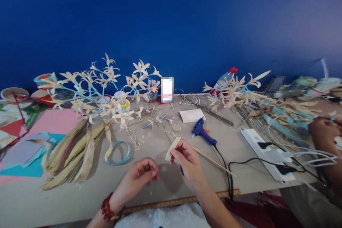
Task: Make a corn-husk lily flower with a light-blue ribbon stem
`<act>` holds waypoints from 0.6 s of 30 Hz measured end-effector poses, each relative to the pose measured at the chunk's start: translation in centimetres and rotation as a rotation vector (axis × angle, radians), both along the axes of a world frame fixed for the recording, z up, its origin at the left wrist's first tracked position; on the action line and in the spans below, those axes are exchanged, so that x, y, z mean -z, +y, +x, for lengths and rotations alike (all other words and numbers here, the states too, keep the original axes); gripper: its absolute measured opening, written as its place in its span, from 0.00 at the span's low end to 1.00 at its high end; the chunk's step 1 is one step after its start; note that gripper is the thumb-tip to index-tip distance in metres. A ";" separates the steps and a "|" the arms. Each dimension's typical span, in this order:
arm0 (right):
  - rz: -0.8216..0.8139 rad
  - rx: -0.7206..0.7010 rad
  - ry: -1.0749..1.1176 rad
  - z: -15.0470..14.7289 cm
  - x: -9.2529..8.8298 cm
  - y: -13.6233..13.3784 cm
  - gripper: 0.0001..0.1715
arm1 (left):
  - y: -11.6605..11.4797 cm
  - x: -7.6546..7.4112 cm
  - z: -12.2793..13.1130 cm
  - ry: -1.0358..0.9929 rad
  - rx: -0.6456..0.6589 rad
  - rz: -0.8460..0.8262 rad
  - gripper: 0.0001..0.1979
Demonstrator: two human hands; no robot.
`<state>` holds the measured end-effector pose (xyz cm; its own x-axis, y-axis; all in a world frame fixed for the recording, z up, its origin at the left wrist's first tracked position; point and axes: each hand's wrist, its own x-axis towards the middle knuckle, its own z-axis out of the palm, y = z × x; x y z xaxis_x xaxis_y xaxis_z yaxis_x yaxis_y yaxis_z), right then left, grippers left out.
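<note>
My right hand [187, 158] pinches a pale yellow-green strip [172, 148], which looks like a piece of corn husk, above the grey table. To its left, my left hand [139, 176] is closed, thumb against curled fingers; whether anything small is between them is hidden. A thin wooden stick [213, 161] lies just right of my right hand. Beyond it a blue glue gun [203, 131] rests near a white card [191, 115]. Left of my hands are a roll of light-blue tape [117, 162] and a bundle of dried corn husks [80, 153].
Husk flowers on blue stems [91, 83] spread across the back left, with more flowers [235, 92] at right. A power strip [267, 156] with black cables lies at right. Coloured paper [57, 119] covers the left. Another person's hand [324, 131] works at far right. A phone [167, 89] stands behind.
</note>
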<state>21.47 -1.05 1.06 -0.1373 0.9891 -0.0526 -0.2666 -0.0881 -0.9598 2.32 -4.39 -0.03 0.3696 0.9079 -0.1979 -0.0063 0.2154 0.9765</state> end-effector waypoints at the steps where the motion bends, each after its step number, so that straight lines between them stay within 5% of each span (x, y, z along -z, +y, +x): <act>1: -0.002 -0.017 -0.006 0.0 -0.1 0.0 0.13 | 0.3 -0.4 0.0 0.040 -0.045 0.068 0.10; 7: -0.051 -0.111 -0.028 -0.6 -0.2 -0.4 0.15 | 2.4 -3.0 1.2 0.157 -0.118 0.342 0.07; 18: 0.029 -0.154 -0.253 0.0 -0.6 -0.1 0.06 | 2.2 -2.0 2.3 0.189 -0.193 0.297 0.07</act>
<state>21.50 -1.18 1.65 -0.2717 0.9594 -0.0761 -0.0044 -0.0803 -0.9968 4.59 -2.17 1.99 0.1694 0.9849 0.0358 0.1664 -0.0644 0.9839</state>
